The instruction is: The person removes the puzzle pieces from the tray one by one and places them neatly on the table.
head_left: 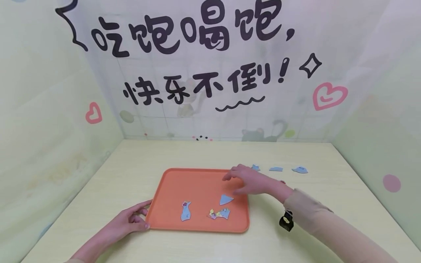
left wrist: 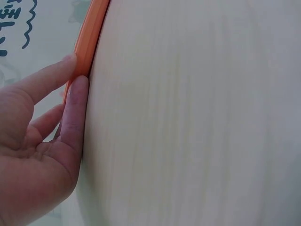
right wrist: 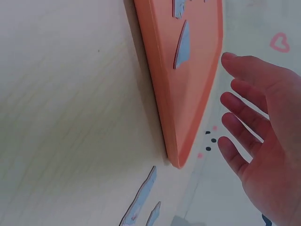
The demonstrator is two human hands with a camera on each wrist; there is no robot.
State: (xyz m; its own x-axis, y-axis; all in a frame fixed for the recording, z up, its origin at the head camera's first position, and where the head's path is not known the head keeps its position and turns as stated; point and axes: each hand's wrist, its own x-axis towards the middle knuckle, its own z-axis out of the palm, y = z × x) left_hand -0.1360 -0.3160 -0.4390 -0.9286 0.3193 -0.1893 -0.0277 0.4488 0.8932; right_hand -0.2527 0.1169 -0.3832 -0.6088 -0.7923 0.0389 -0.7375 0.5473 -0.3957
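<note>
An orange tray (head_left: 197,182) lies on the table. My left hand (head_left: 126,221) touches its left side, with the thumb and a fingertip against the outer wall in the left wrist view. Above the tray's right part hovers my right hand (head_left: 251,180), fingers loosely spread and holding nothing. Just below that hand is a flat triangular light-blue piece (head_left: 226,199), like a cardboard puzzle piece. Nearer the tray's front edge lies a blue piece with yellow and pink print (head_left: 223,213). Farther left in the tray is a long blue piece (head_left: 186,212).
Behind and right of the tray, several blue pieces lie in a row on the table (head_left: 329,204), among them a narrow piece (head_left: 276,169) and a wider piece (head_left: 300,170). Printed cloth walls (head_left: 223,124) enclose the table at the back and sides.
</note>
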